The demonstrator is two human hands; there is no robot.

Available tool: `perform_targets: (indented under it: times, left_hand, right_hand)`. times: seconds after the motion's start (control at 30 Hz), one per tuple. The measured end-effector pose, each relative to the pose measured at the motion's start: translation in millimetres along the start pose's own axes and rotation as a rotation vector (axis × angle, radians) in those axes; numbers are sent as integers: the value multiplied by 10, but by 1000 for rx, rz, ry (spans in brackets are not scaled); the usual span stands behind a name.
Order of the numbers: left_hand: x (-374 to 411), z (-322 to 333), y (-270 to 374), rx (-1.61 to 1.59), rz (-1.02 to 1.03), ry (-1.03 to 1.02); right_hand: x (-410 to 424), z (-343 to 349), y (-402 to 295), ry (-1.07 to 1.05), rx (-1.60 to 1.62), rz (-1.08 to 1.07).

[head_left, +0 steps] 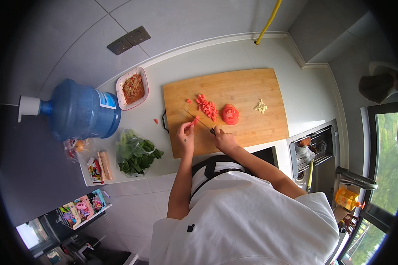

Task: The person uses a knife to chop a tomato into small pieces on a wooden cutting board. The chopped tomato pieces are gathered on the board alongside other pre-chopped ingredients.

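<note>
My right hand (225,139) grips the dark handle of a kitchen knife (204,124), whose blade points to the upper left, low over a wooden cutting board (262,124). Between the fingers of my left hand (185,137) is a tomato piece (195,120), close beside the blade. Just beyond the knife lies a heap of diced tomato (207,107), with one loose bit (188,101) to its left. Overlapping tomato slices (230,114) rest right of the heap. Chopped pale pieces, apparently garlic (260,106), sit farther right on the board.
Left of the board are a patterned dish of shredded food (132,88), a large blue water jug (83,111) and bagged leafy greens (136,154). A stray tomato scrap (156,121) lies on the counter. At right is a sink (318,175) with a rack and faucet (356,179).
</note>
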State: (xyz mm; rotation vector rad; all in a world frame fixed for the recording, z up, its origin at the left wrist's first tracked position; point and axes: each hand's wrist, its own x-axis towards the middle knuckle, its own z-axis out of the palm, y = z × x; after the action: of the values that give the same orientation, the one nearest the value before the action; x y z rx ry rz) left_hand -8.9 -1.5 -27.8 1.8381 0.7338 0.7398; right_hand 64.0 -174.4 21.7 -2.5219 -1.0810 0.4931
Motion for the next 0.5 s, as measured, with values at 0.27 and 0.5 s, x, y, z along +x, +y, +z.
perform_targets:
  times: [0.27, 0.5]
  left_hand:
    - [8, 7, 55, 56, 7, 18]
    - [5, 3, 15, 60, 26, 17]
  right_hand:
    - [33, 4, -21, -33, -65, 8]
    - [76, 117, -5, -22, -102, 42]
